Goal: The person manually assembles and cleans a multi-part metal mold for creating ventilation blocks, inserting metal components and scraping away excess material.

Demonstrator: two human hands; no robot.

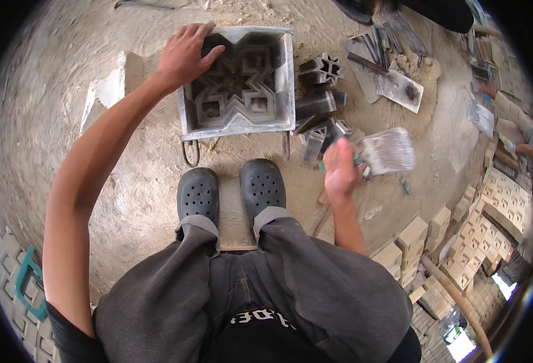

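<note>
Head view looks straight down on a sandy, dusty floor [97, 157], pale and trampled, with the person's two dark perforated clogs [230, 190] planted side by side just below a square grey metal mould [239, 81]. The mould sits on the floor in front of the feet and holds a star-shaped insert pattern. Just right of it lie loose dark metal mould pieces [321, 100], one star-shaped. Farther right a flat trowel-like plate [399, 88] rests on a heap of sand. Along the lower right edge stand stacks of pale cast blocks [454, 242]; grey patterned blocks [12, 284] show at the lower left.

The rim of the picture bends and darkens, so the far corners are hard to read. Another person's sleeve [511, 115] is cut off at the right edge.

The left hand [185, 54] reaches forward with the arm stretched out, palm down, fingers spread over the mould's upper left corner, resting on it. The right hand [341, 169] is raised near the right foot, its grip closed around the handle of a wide brush [387, 151], which is blurred.
</note>
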